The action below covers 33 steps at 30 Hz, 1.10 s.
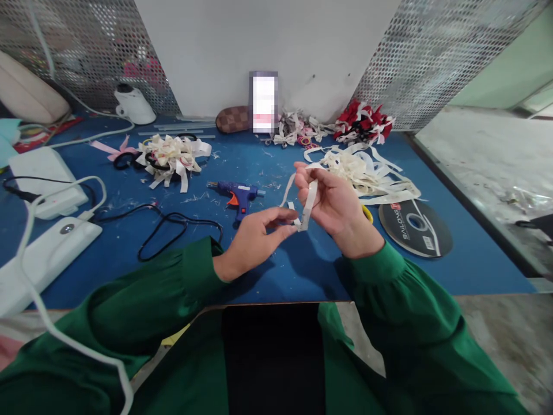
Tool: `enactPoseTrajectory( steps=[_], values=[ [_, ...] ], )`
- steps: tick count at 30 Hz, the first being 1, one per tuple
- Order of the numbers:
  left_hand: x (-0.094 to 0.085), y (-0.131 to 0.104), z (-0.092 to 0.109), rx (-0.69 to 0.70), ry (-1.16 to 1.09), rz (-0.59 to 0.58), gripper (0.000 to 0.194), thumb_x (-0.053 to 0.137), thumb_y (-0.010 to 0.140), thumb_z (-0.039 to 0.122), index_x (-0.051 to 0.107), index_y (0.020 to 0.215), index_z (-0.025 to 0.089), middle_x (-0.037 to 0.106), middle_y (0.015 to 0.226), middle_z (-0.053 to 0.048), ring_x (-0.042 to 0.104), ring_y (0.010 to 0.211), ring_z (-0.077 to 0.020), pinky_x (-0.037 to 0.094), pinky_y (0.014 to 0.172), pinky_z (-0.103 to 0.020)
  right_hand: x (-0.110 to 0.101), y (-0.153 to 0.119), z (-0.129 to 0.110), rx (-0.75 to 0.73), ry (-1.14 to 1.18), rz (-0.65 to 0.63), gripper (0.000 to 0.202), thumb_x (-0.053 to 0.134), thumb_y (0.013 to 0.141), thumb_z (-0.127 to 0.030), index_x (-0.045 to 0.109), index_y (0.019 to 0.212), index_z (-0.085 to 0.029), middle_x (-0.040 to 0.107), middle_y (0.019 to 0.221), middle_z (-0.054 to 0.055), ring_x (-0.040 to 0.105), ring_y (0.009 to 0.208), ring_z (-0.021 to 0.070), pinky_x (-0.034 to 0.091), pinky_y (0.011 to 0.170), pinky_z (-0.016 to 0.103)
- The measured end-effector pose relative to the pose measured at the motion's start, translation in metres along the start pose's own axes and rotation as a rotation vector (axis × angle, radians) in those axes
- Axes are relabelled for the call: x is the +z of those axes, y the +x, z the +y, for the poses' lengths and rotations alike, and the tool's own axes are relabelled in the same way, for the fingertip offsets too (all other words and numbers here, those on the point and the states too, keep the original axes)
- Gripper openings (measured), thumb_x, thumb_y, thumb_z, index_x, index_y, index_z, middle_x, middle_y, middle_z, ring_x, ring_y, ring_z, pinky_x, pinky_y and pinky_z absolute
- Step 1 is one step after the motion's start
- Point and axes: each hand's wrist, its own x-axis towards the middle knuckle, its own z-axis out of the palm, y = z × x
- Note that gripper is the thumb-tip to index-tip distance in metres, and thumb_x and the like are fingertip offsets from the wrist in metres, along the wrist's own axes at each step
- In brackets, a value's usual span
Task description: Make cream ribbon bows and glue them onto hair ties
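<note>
A cream ribbon [309, 203] hangs in a loop between my two hands above the blue table. My left hand [264, 235] pinches its lower end between thumb and fingertips. My right hand [330, 207] is turned palm up with curled fingers and holds the upper part of the same ribbon. Behind my right hand lies a pile of loose cream ribbons [358, 167]. A blue glue gun [242, 196] with an orange trigger rests just beyond my left hand.
A black disc-shaped reel [415, 228] lies right of my right hand. Bow piles [170, 157] and a phone [263, 102] stand at the back. Black cable [173, 217] and white power boxes [52, 253] are on the left. Yellow scissor handles [367, 214] show beside my right wrist.
</note>
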Motion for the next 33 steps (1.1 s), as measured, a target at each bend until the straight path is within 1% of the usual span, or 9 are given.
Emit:
enactPoseTrajectory(
  steps=[3,7,12,16,19,22,25,28,33],
  values=[
    [0.006,0.002,-0.001,-0.088,-0.188,-0.170,0.031,0.070,0.085,0.025,0.070,0.114,0.016,0.072,0.122,-0.010,0.067,0.113,-0.0243,0.049,0.102,-0.038,0.002,-0.002,0.007,-0.094,-0.082,-0.068,0.016,0.051,0.094,-0.032,0.064,0.099,-0.025,0.074,0.105,0.004,0.070,0.109,0.0196,0.064,0.077,0.030],
    [0.002,0.004,0.003,-0.211,-0.222,-0.259,0.014,0.067,0.087,0.027,0.072,0.090,0.014,0.076,0.095,-0.007,0.069,0.092,-0.0196,0.051,0.092,-0.034,-0.001,0.000,0.003,-0.212,-0.133,-0.071,0.019,0.049,0.095,-0.038,0.062,0.103,-0.028,0.072,0.118,0.002,0.064,0.124,0.0207,0.063,0.086,0.034],
    [-0.006,0.003,0.005,-0.266,-0.398,-0.191,0.015,0.065,0.090,0.029,0.065,0.082,0.015,0.071,0.078,-0.004,0.065,0.075,-0.0147,0.051,0.079,-0.030,-0.011,0.008,-0.011,-0.374,-0.187,0.062,0.021,0.051,0.093,-0.043,0.061,0.102,-0.027,0.070,0.126,0.003,0.058,0.131,0.0219,0.062,0.089,0.036],
    [-0.011,0.005,0.002,-0.315,-0.484,-0.131,0.018,0.069,0.086,0.032,0.063,0.086,0.016,0.066,0.074,-0.001,0.062,0.062,-0.0117,0.049,0.065,-0.026,-0.024,0.018,-0.013,-0.436,-0.335,0.136,0.022,0.050,0.092,-0.043,0.062,0.099,-0.026,0.072,0.116,0.007,0.068,0.115,0.0237,0.061,0.082,0.037],
    [-0.015,0.008,0.003,-0.263,-0.357,-0.048,0.021,0.071,0.085,0.036,0.065,0.084,0.016,0.064,0.070,0.001,0.052,0.052,-0.0075,0.041,0.054,-0.023,-0.030,0.020,-0.011,-0.525,-0.580,0.354,0.020,0.054,0.086,-0.029,0.062,0.102,-0.022,0.070,0.106,0.009,0.070,0.102,0.0245,0.058,0.082,0.041],
    [-0.021,0.011,0.007,-0.193,-0.250,-0.004,0.021,0.070,0.086,0.037,0.067,0.083,0.017,0.063,0.067,0.002,0.043,0.048,-0.0064,0.034,0.048,-0.023,-0.023,0.011,-0.009,-0.789,-0.981,0.631,0.039,0.053,0.085,-0.022,0.058,0.124,-0.024,0.061,0.122,0.012,0.060,0.119,0.0289,0.052,0.094,0.050],
    [-0.027,0.012,0.012,-0.161,-0.189,-0.028,0.021,0.069,0.087,0.037,0.067,0.082,0.017,0.062,0.066,0.002,0.040,0.048,-0.0067,0.031,0.047,-0.024,-0.011,-0.003,-0.010,-0.945,-1.235,0.610,0.036,0.054,0.090,-0.028,0.062,0.126,-0.026,0.055,0.130,0.014,0.051,0.131,0.0323,0.044,0.103,0.053],
    [-0.031,0.014,0.016,-0.129,-0.104,-0.056,0.021,0.068,0.087,0.036,0.068,0.080,0.016,0.061,0.063,0.001,0.040,0.049,-0.0074,0.032,0.050,-0.024,-0.008,-0.007,-0.011,-0.903,-1.317,0.519,0.033,0.059,0.090,-0.034,0.066,0.121,-0.025,0.058,0.123,0.013,0.056,0.121,0.0318,0.046,0.099,0.051],
    [-0.036,0.016,0.016,-0.087,-0.043,-0.022,0.021,0.069,0.086,0.035,0.069,0.076,0.017,0.057,0.060,0.001,0.046,0.055,-0.0101,0.036,0.055,-0.025,-0.020,0.003,-0.014,-0.419,-1.759,0.430,0.026,0.063,0.089,-0.042,0.075,0.086,-0.019,0.068,0.078,0.011,0.063,0.080,0.0296,0.047,0.075,0.045]
  ],
)
